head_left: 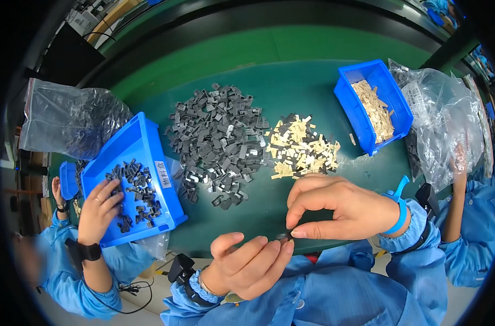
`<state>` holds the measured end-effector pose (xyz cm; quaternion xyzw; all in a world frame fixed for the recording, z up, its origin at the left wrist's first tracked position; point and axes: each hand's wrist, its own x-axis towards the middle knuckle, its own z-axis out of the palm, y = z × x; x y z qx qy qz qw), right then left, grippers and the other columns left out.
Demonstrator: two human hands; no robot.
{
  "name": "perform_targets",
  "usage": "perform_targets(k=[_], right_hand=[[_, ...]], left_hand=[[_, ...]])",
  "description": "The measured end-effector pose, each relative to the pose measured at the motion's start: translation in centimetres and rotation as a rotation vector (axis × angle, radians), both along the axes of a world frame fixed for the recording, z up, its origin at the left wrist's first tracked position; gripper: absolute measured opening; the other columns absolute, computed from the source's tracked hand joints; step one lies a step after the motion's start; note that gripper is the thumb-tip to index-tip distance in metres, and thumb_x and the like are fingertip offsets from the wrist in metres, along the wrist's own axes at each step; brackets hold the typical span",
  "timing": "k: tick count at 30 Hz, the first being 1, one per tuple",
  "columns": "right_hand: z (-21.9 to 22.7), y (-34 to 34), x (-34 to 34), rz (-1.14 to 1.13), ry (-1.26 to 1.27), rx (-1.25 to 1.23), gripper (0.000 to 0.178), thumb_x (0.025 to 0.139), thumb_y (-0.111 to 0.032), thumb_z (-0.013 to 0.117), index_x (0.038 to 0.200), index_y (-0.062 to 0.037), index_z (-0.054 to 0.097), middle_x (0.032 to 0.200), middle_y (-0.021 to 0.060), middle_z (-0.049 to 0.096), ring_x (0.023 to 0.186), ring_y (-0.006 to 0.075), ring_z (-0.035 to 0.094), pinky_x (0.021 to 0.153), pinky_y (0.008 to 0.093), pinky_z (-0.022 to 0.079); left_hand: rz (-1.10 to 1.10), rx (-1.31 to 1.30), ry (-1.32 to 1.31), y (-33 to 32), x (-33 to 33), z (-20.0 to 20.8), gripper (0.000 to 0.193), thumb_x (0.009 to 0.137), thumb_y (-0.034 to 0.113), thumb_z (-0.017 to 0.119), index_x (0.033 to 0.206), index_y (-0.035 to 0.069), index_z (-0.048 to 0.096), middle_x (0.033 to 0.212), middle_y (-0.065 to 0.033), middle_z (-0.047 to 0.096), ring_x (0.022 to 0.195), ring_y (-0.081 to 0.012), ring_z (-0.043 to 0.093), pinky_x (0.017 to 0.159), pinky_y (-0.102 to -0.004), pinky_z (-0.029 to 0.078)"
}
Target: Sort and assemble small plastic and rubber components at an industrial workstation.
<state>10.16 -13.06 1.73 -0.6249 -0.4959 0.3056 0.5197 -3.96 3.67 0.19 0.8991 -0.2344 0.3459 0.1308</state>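
Near the front edge of the green table, my two hands meet over a small dark plastic part (284,237). My right hand (339,209), with a blue band at the wrist, pinches it between thumb and forefinger. The fingertips of my left hand (250,263) close on the same part from below; its exact shape is mostly hidden by the fingers. Beyond my hands lies a heap of small dark grey plastic parts (217,138). To its right is a smaller pile of cream and black flat pieces (301,146).
At left, a co-worker's hand (99,209) reaches into a blue bin (174,209) of dark parts. A second blue bin (342,92) with tan pieces stands at far right. Clear plastic bags (62,122) flank the table. Another person's arm (455,209) is at right.
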Motion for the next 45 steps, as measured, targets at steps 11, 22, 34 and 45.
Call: perform_targets(k=[11, 22, 34, 45], right_hand=[[-0.6, 0.5, -1.1, -0.093, -0.152, -0.069, 0.006, 0.077, -0.006, 0.061, 0.078, -0.0031, 0.056, 0.081, 0.0071, 0.054, 0.074, 0.0195, 0.053, 0.067, 0.0308, 0.042], [-2.0, 1.3, -0.8, -0.440, 0.002, 0.047, 0.005, 0.079, -0.002, 0.057, 0.080, 0.0015, 0.055, 0.080, 0.0078, 0.052, 0.069, 0.0141, 0.051, 0.061, 0.0251, 0.043], [-1.6, 1.3, -2.3, -0.582, -0.183, 0.222, 0.026, 0.067, -0.003, 0.070, 0.089, 0.0004, 0.057, 0.084, 0.0110, 0.054, 0.071, 0.0172, 0.053, 0.066, 0.0282, 0.045], [-2.2, 2.0, -2.9, -0.439, -0.429, 0.451, 0.047, 0.065, 0.001, 0.073, 0.105, 0.0029, 0.049, 0.084, 0.0157, 0.062, 0.071, 0.0219, 0.058, 0.057, 0.0308, 0.046]], left_hand=[[0.038, -0.024, 0.079, 0.7, 0.6, -1.2, 0.037, 0.060, 0.016, 0.075, 0.094, 0.010, 0.061, 0.086, -0.0050, 0.055, 0.076, -0.0203, 0.051, 0.073, -0.0367, 0.038], [0.363, -0.095, 0.370, 3.4, 2.1, -3.9, 0.026, 0.061, 0.003, 0.068, 0.087, 0.002, 0.063, 0.083, -0.0088, 0.056, 0.072, -0.0245, 0.053, 0.065, -0.0340, 0.040], [0.162, -0.998, 0.552, 1.7, 2.4, -0.3, 0.009, 0.069, -0.005, 0.067, 0.077, -0.002, 0.065, 0.088, -0.0157, 0.064, 0.079, -0.0211, 0.063, 0.069, -0.0280, 0.051], [-0.580, -2.374, 1.013, -1.2, 1.5, -1.2, 0.016, 0.084, 0.000, 0.052, 0.098, -0.001, 0.060, 0.103, -0.0140, 0.060, 0.101, -0.0246, 0.056, 0.087, -0.0357, 0.045]])
